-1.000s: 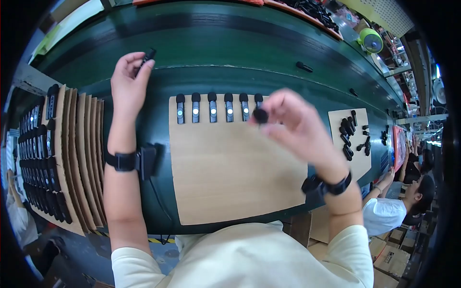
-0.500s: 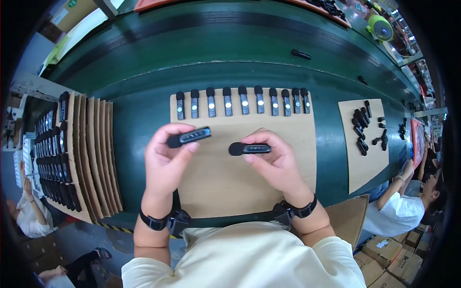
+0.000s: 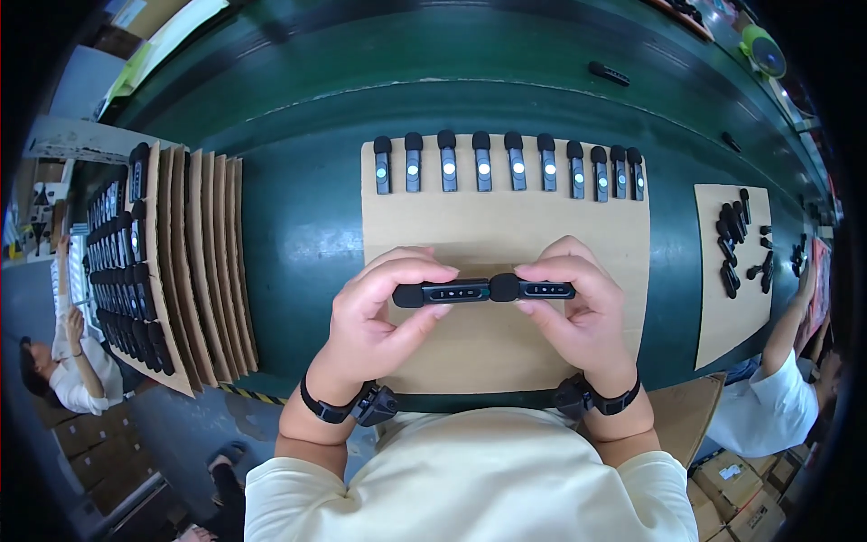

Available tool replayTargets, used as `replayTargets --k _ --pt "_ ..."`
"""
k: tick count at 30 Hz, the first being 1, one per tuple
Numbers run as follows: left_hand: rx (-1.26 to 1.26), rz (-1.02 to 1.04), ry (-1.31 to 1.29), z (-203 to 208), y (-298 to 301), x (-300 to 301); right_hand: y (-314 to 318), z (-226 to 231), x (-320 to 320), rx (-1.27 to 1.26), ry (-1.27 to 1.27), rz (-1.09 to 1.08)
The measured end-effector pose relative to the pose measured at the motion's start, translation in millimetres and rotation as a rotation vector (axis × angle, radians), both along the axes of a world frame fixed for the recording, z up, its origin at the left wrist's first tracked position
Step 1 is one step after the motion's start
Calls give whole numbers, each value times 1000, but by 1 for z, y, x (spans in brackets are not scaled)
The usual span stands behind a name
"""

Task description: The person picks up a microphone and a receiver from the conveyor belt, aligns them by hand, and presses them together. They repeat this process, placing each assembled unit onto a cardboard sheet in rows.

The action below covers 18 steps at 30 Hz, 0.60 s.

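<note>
My left hand (image 3: 384,312) pinches a small black wireless microphone (image 3: 456,292) with a foam windscreen on its left end. A second such microphone (image 3: 547,290) is pinched in my right hand (image 3: 582,307), its foam tip also pointing left. The two lie level in one line, end to end, the right one's foam meeting the left one's body end. Both are held above a cardboard sheet (image 3: 506,361). Along that sheet's far edge stands a row of several matching microphones (image 3: 483,163), foam ends away from me, most with a pale round spot.
At left, cardboard sheets (image 3: 212,271) stand stacked, with many microphones (image 3: 126,271) on the outermost. Another cardboard piece (image 3: 731,334) at right carries loose microphones (image 3: 730,248). One microphone (image 3: 610,73) lies on the green table (image 3: 298,235). Co-workers sit at both sides; cartons (image 3: 731,479) stand lower right.
My hands have come together, bringing the two microphones from apart into one level line. The left microphone has turned from slanted to level. The whole view has shifted.
</note>
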<state>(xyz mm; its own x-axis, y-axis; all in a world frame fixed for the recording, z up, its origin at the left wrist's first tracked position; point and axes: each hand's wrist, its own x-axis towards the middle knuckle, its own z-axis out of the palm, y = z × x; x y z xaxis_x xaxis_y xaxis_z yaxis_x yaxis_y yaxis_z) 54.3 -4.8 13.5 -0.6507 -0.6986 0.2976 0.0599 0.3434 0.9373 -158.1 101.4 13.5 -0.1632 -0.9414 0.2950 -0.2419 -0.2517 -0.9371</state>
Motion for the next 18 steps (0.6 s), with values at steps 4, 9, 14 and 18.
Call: replayTargets --k 4,9,14,18 --pt "-35 -32 -35 1 -3 1 -1 0 -2 -16 42 5" --pt "-53 -45 -20 0 -5 2 -3 0 -4 -55 70 25" --pt "-66 -63 2 -1 -5 0 -3 -1 -5 -74 88 33" --pt "-80 -65 4 -1 -5 0 -2 1 -4 -45 79 29"
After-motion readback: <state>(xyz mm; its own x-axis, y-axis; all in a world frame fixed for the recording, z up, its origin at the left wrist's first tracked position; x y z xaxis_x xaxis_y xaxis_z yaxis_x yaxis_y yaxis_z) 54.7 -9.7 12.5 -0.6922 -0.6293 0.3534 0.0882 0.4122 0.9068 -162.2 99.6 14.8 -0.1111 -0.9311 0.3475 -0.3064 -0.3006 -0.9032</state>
